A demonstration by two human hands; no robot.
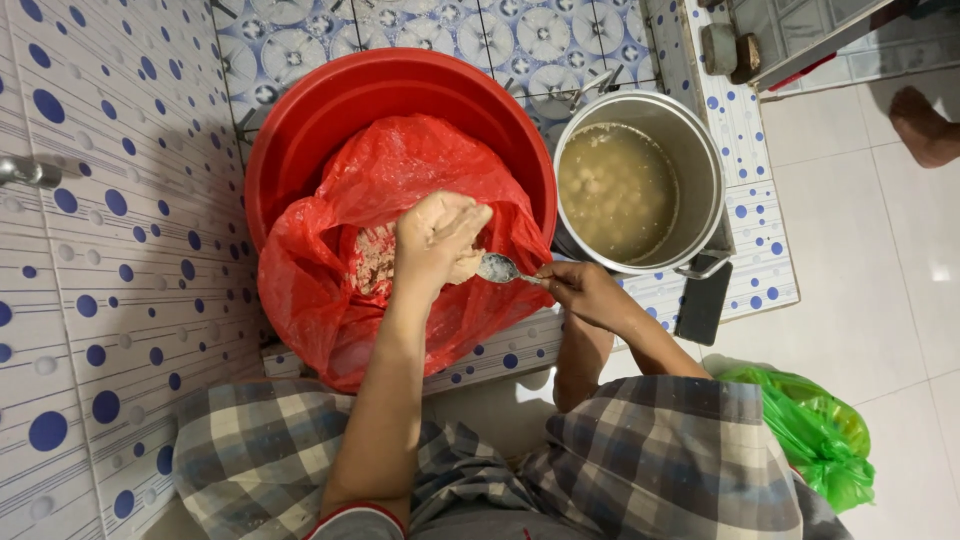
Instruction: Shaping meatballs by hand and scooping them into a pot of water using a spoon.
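Red plastic bag under left hand; right hand holds spoon.

Left hand squeezing paste, spoon alongside

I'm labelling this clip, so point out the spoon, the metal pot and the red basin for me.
spoon (497, 267): head view, on the bowl of the spoon held by the right hand.
metal pot (700, 150): head view, on its inner right wall.
red basin (400, 85): head view, on the bare inner wall near its far rim.
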